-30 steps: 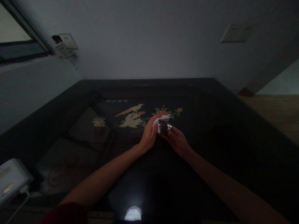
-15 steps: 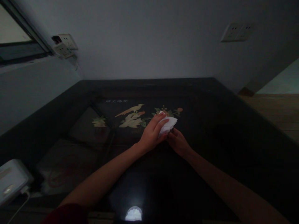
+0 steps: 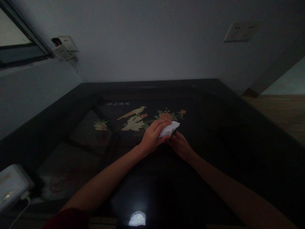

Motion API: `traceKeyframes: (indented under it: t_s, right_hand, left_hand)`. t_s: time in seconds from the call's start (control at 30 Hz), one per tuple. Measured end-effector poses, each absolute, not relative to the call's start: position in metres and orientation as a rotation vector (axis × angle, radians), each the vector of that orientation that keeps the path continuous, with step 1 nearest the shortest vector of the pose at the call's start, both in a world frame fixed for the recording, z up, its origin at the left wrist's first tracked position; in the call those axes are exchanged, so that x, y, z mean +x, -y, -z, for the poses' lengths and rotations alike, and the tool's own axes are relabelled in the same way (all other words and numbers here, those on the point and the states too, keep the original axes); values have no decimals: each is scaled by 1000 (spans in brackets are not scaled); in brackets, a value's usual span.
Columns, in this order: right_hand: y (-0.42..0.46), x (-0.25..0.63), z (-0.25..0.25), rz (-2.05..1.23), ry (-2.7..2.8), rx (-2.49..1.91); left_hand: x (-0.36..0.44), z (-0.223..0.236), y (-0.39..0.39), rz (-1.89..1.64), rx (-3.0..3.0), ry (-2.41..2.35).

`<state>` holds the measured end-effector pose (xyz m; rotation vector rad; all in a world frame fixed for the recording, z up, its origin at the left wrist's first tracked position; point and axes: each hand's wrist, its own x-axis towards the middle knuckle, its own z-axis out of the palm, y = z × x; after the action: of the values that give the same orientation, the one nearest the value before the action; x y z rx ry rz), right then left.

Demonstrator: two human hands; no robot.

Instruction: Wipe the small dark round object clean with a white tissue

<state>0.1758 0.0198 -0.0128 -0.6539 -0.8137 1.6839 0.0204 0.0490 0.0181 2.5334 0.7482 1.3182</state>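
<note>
My left hand (image 3: 152, 135) grips a folded white tissue (image 3: 169, 129), its fingers over the top and its thumb below. Close against it, my right hand (image 3: 180, 144) has its fingers curled around a small dark item (image 3: 173, 133) at the tissue's lower right edge. Most of that item is hidden by the tissue and fingers, so its kind does not show. Both hands are over the middle of a glossy black tabletop (image 3: 209, 178), just in front of its inlaid bird and flower picture (image 3: 134, 123).
A white box-shaped device (image 3: 14, 183) with a white cable sits at the left. Wall sockets (image 3: 241, 31) are at the back right, with more sockets (image 3: 65, 47) near the window (image 3: 16, 35). The table's far edge meets the wall. Wooden floor (image 3: 281, 114) shows at right.
My left hand and the tissue have tipped lower, and the tissue now looks flatter. More of the inlaid flower shows above the fingers. My right hand stays nearly in place.
</note>
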Motion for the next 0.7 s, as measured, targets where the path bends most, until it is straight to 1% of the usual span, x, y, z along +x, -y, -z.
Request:
traceKeyframes:
  t_s: [0.23,0.5,0.7]
  right_hand:
    - [-20,176,14,-1639,781,-701]
    - [-21,177,17,-1512,953,-789]
    - [-21,177,17,-1506,960,-785]
  left_hand:
    - [26,-19,-48,-1251,2500,-844]
    - [30,-37,-42,-1064,2337,-1048]
    - [32,-36,-42,-1189,2100,-994]
